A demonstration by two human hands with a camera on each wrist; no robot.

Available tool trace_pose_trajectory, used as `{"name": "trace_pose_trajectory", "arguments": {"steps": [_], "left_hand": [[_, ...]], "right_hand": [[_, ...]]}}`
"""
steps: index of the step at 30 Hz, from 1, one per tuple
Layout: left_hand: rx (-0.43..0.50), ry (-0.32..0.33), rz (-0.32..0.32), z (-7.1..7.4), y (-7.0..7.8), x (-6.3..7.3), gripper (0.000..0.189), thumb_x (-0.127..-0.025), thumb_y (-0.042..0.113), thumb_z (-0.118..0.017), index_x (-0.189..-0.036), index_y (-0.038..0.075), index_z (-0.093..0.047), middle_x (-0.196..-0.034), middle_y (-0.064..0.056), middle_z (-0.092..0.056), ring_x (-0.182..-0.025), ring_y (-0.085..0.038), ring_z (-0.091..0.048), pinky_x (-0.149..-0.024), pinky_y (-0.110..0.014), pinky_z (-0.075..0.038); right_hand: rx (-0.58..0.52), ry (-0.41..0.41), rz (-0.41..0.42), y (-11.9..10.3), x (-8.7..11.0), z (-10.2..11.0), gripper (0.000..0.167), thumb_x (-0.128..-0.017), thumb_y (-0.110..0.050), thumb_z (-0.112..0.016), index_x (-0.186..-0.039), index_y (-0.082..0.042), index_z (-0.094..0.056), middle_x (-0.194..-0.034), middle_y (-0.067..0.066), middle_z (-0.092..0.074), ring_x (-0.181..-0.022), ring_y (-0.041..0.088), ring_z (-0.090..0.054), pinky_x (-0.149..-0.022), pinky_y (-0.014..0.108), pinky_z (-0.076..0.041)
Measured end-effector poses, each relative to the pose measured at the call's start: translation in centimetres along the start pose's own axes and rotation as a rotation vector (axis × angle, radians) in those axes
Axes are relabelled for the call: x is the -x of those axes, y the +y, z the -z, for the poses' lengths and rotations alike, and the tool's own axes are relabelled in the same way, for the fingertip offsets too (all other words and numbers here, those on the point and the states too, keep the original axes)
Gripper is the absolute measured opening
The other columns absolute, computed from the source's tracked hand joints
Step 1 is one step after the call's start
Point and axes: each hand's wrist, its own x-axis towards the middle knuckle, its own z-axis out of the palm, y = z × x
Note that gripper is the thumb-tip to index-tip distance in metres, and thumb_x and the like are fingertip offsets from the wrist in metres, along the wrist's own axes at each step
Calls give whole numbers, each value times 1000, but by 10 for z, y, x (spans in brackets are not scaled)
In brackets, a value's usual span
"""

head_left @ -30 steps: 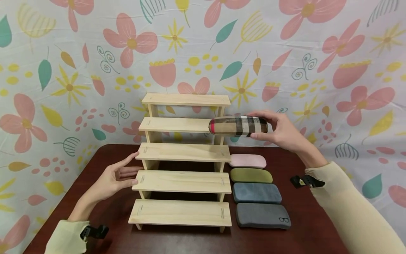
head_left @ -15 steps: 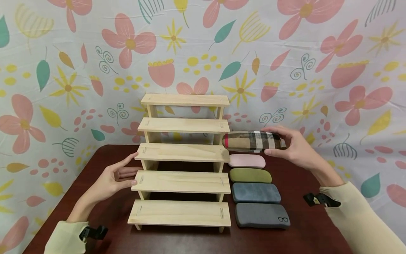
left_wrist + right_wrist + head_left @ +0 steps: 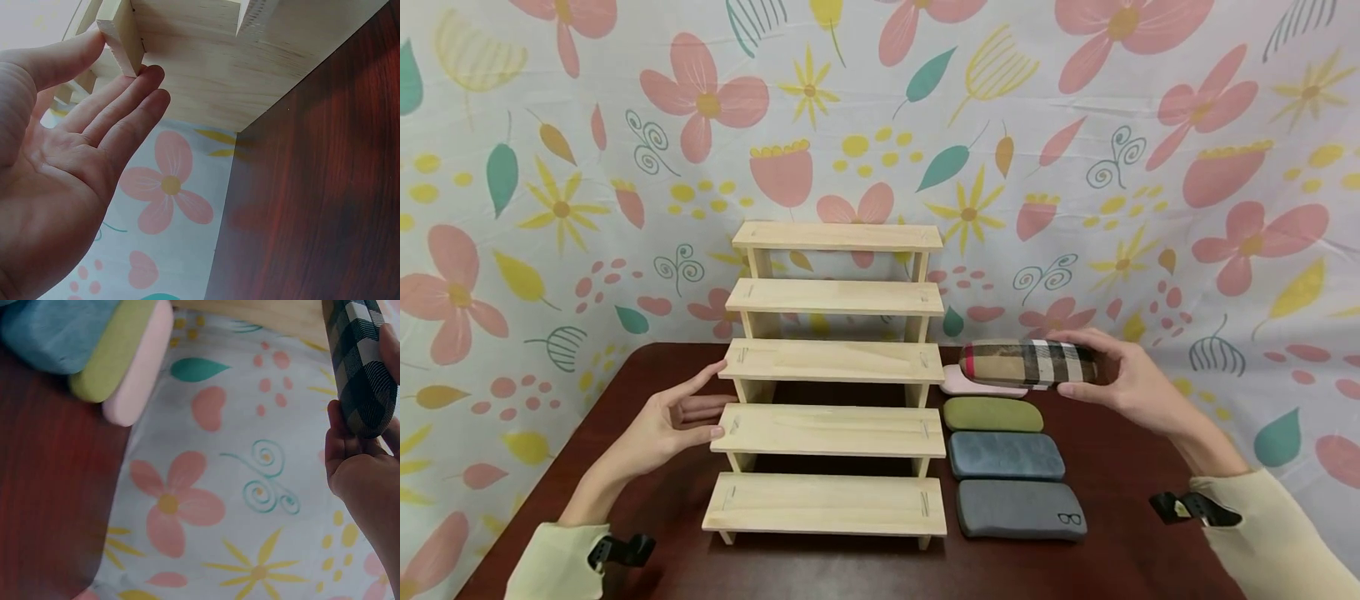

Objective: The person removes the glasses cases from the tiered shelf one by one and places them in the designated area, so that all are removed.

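My right hand (image 3: 1123, 375) grips the right end of a plaid glasses case (image 3: 1000, 363), tan, black and white with a red stripe. The case is level and overlaps the pink glasses case (image 3: 955, 379) in the head view; its dark checked end (image 3: 365, 394) shows in the right wrist view. At the left side of a five-step wooden display rack (image 3: 827, 429), my left hand (image 3: 658, 425) has its fingers fairly straight. Its index fingertip touches the third step's end, its thumb the step below. The left wrist view shows thumb and fingers against a board end (image 3: 119, 47).
Right of the rack, below the pink case, lie a green glasses case (image 3: 992, 414), a blue one (image 3: 1006, 455) and a grey one (image 3: 1021, 510) with a glasses print, in a column. All stand on a dark red wooden table (image 3: 820, 571). A floral cloth (image 3: 880, 108) hangs behind.
My right hand has carried the plaid case from in front of the rack's upper right side down and to the right, over the pink case. My left hand stays at the rack.
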Motion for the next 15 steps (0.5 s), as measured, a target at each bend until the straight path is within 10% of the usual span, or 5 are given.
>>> {"name": "trace_pose_trajectory", "arguments": {"steps": [15], "left_hand": [[-2,-10,10,-1,0,0,91,-91,-12,-76,-167,7,-28,-155,0,-54,-127,-19,-65,-87,-34,-61]], "right_hand": [[-90,13,-96,43,36,9,61,-92,7,-77,-148,-3,-56,-128,10,-55,-94,20,-62,-74,27,-56]]}}
